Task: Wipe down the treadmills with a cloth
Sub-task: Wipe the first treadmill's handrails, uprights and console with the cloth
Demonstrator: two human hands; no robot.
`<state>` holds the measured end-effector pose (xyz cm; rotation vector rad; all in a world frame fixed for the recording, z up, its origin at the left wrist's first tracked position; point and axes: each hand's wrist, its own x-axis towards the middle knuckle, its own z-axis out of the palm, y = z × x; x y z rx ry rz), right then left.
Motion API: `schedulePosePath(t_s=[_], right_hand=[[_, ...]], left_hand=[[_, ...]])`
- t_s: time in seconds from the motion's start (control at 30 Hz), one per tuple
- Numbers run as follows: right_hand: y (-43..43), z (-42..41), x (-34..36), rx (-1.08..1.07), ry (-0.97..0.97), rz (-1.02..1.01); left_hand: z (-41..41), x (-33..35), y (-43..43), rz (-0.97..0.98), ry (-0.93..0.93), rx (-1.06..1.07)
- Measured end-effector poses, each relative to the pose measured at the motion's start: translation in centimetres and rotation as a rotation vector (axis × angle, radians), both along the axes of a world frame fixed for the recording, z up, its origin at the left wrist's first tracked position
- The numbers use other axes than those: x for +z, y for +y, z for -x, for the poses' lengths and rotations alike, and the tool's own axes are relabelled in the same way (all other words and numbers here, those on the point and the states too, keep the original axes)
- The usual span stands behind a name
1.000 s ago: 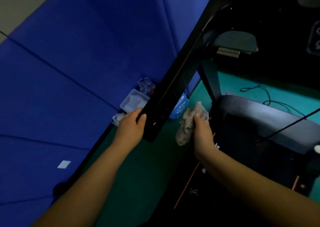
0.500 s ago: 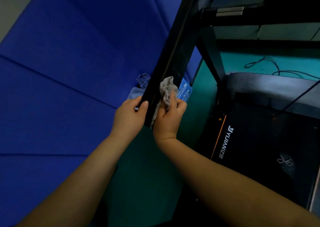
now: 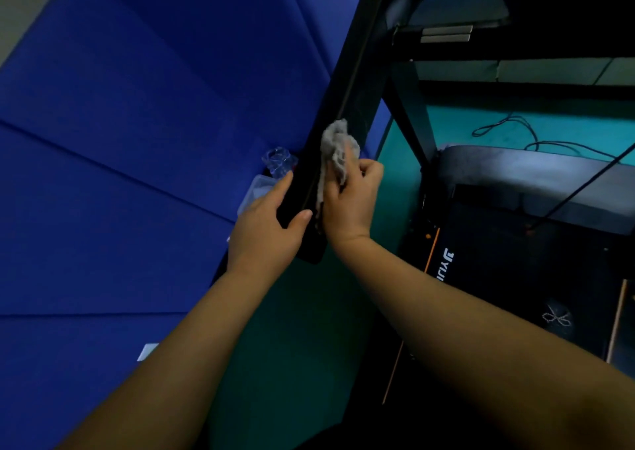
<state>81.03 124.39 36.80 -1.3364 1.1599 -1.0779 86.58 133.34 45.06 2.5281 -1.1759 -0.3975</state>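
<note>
while the left hand (image 3: 264, 229) grips the lower end of the black rail (image 3: 357, 82), its thumb lies across the near face and its fingers wrap round the far edge. the right hand (image 3: 350, 202) sits just above it, nearly touching, fingers curled round a grey cloth (image 3: 335, 147). the cloth is bunched and pressed against the rail's face, 1 crumpled end sticking up past the fingertips and a thin tail hanging down along the rail beside the palm. the rail runs up and to the right, out of the top of the view, where it meets the dark console frame.

right of the arms lies the treadmill (image 3: 515, 171), with its grey front cover, a dark belt (image 3: 508, 284) bearing pale lettering, and an orange stripe along the near side. a black cable (image 3: 508, 130) loops on the teal floor (image 3: 309, 312) beyond the cover.

blue padding (image 3: 137, 140) fills the left side, with a small white tag (image 3: 147, 351) on it low down. at its foot, behind the rail, sit a clear bottle (image 3: 278, 161) and a pale plastic box (image 3: 256, 192), both partly hidden by the left hand.
</note>
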Motion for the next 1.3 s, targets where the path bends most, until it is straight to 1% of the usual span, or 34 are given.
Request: schedulePosePath(t_s=[0.03, 0.07, 0.1, 0.13, 0.17, 0.2, 0.23, 0.27, 0.33, 0.4, 0.47, 0.53, 0.6, 0.63, 0.67, 0.7, 0.73, 0.8, 0.83, 0.93, 1.0, 1.1, 1.17, 1.23, 1.27, 1.3], right_hand=[[-0.6, -0.3, -0.8, -0.036, -0.004, -0.043], [-1.5, -0.4, -1.7, -0.102, -0.026, -0.143], [-2.6, -0.2, -2.6, -0.144, -0.043, -0.294], [-3.6, 0.0, -3.4, -0.158, -0.024, -0.439], [-4.4, 0.5, -3.8, -0.142, -0.002, -0.535], [-5.2, 0.9, -4.4, -0.145, 0.017, -0.566], [-5.7, 1.1, -4.2, -0.183, 0.013, -0.563], [-6.0, 1.2, -3.3, -0.218, -0.034, -0.545], [-6.2, 0.2, -1.2, -0.248, -0.126, -0.395], [-5.9, -1.2, 0.5, -0.188, -0.166, -0.25], [-6.2, -2.4, 0.9, -0.148, -0.137, -0.202], [-7.3, -2.8, 0.1, -0.17, -0.145, -0.262], [-8.9, -2.2, -0.9, -0.207, -0.166, -0.443], [-9.7, -1.7, -1.6, -0.199, -0.15, -0.564], [-10.1, -1.0, -2.4, -0.188, -0.105, -0.636], [-10.4, -0.2, -3.0, -0.184, -0.059, -0.645], [-10.5, 0.4, -3.2, -0.197, -0.031, -0.621], [-10.6, 0.7, -2.2, -0.297, -0.071, -0.559], [-10.6, 0.2, -1.4, -0.328, -0.081, -0.495], [-9.8, -2.0, 1.1, -0.189, -0.096, -0.238], [-9.3, -2.8, 1.0, -0.126, -0.042, -0.132], [-9.6, -2.6, 0.4, -0.113, 0.019, -0.207], [-10.2, -1.6, -0.6, -0.061, 0.129, -0.347], [-10.4, 0.1, -1.9, 0.002, 0.213, -0.534], [-10.4, 1.1, -2.6, 0.027, 0.189, -0.615], [-10.7, 1.9, -2.9, 0.04, 0.109, -0.682]], left_hand=[[-0.1, 0.0, 0.1, -0.008, -0.005, -0.012], [-0.1, 0.0, 0.1, -0.017, -0.008, -0.015], [-0.2, 0.0, 0.0, -0.027, -0.01, -0.011], [-0.3, -0.1, 0.0, -0.039, -0.015, -0.008], [-0.3, -0.1, -0.1, -0.05, -0.022, -0.009], [-0.4, -0.1, -0.2, -0.06, -0.023, -0.014], [-0.4, -0.1, -0.2, -0.062, -0.022, -0.018], [-0.5, -0.2, -0.3, -0.062, -0.019, -0.019], [-0.7, -0.3, -0.3, -0.061, -0.011, -0.016], [-0.7, -0.4, -0.2, -0.05, -0.002, -0.015], [-0.8, -0.5, -0.2, -0.04, 0.016, -0.016], [-0.8, -0.6, -0.3, -0.043, 0.019, -0.018], [-1.0, -0.5, -0.4, -0.048, 0.019, -0.014], [-0.9, -0.5, -0.4, -0.051, 0.024, -0.01], [-0.9, -0.5, -0.4, -0.053, 0.029, -0.007], [-0.8, -0.4, -0.3, -0.051, 0.033, -0.007], [-0.7, -0.4, -0.3, -0.049, 0.036, -0.006], [-0.7, -0.3, -0.3, -0.051, 0.039, -0.004], [-0.8, -0.3, -0.3, -0.054, 0.038, -0.002], [-0.9, -0.4, -0.3, -0.057, 0.034, 0.001], [-0.8, -0.5, -0.3, -0.052, 0.035, 0.004], [-0.8, -0.5, -0.4, -0.053, 0.033, 0.007], [-0.8, -0.5, -0.4, -0.053, 0.031, 0.006], [-0.8, -0.5, -0.4, -0.053, 0.034, 0.007], [-0.8, -0.5, -0.3, -0.059, 0.038, 0.007], [-0.8, -0.5, -0.3, -0.061, 0.041, 0.008]])
